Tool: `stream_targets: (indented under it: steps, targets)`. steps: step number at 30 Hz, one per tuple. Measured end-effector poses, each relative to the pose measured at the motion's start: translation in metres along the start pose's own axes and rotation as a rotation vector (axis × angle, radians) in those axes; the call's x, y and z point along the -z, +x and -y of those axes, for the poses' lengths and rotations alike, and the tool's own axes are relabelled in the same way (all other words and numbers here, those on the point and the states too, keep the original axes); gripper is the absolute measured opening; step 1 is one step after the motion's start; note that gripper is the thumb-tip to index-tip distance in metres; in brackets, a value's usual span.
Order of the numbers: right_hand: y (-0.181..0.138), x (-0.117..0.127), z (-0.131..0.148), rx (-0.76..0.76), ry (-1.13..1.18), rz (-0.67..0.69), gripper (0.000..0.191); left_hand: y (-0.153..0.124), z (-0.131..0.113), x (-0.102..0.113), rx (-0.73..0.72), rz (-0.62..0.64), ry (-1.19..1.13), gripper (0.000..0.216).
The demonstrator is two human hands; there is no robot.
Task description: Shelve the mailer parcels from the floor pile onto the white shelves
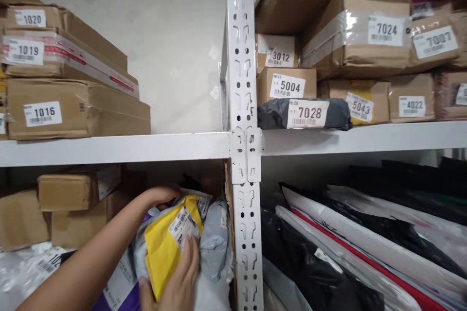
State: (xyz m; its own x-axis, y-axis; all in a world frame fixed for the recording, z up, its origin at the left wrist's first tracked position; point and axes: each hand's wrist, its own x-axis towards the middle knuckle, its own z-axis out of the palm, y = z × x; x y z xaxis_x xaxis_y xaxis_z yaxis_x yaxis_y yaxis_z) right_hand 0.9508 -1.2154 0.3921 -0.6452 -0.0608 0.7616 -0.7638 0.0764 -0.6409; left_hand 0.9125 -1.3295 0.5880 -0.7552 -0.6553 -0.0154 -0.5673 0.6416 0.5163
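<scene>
A yellow mailer envelope with a white barcode label stands tilted among bagged parcels in the lower left shelf bay. My right hand grips its lower part, fingers over the label's lower edge and thumb at the left edge. My left hand reaches in over the top of the parcels behind the envelope; its fingers are hidden there. A grey plastic-wrapped parcel stands just right of the envelope. Left of it, a purple and white bag lies partly behind my left forearm.
A white perforated post stands right of my hands, and a white shelf beam runs above them. Numbered cartons sit on the upper left shelf, and more boxes at upper right. Flat bagged parcels lean at lower right.
</scene>
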Motion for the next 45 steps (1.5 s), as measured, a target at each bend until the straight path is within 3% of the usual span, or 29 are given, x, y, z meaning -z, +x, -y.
stream_targets:
  steps: [3,6,10,12,14,16,18,22,26,33,39,43,45]
  targets:
    - [0.005,-0.003,-0.012,-0.059,0.118,-0.044,0.068,0.001,0.01,0.0,-0.066,-0.021,0.082,0.034]
    - [0.001,-0.004,-0.021,-0.069,0.15,-0.141,0.064,0.001,0.022,0.002,-0.127,-0.102,0.159,0.033]
    - [-0.003,0.002,-0.016,0.134,0.036,-0.234,0.074,0.0,0.031,0.002,-0.125,-0.153,0.24,0.034]
    - [-0.001,0.003,-0.005,0.214,0.003,-0.2,0.076,-0.001,0.03,0.002,-0.109,-0.149,0.259,0.031]
    - [0.002,0.002,0.008,0.218,-0.032,-0.094,0.076,-0.001,0.028,0.002,-0.095,-0.109,0.243,0.024]
    - [0.006,-0.002,0.017,0.182,-0.089,0.0,0.089,-0.003,0.026,0.003,-0.083,-0.048,0.2,0.018]
    - [0.009,-0.006,0.019,0.135,-0.132,0.023,0.096,-0.006,0.024,0.003,-0.082,-0.013,0.149,0.013]
    - [0.011,-0.006,0.008,0.045,-0.102,-0.083,0.089,-0.019,0.027,0.001,-0.026,0.058,0.02,0.007]
    - [0.009,0.0,-0.002,0.119,-0.066,-0.141,0.068,-0.035,0.033,-0.006,0.007,0.158,-0.142,0.005]
    - [0.001,-0.001,-0.006,0.136,-0.035,-0.194,0.05,-0.052,0.049,-0.006,0.005,0.156,-0.036,0.006]
    - [0.0,0.006,-0.003,0.176,-0.067,-0.156,0.051,-0.074,0.067,-0.012,-0.119,0.196,-0.051,0.004]
    - [-0.002,0.011,0.01,0.209,-0.097,-0.067,0.069,-0.082,0.078,-0.023,-0.229,0.253,-0.014,0.012]
    - [-0.001,0.009,0.015,0.202,-0.117,-0.047,0.076,-0.083,0.08,-0.02,-0.315,0.348,-0.068,0.022]
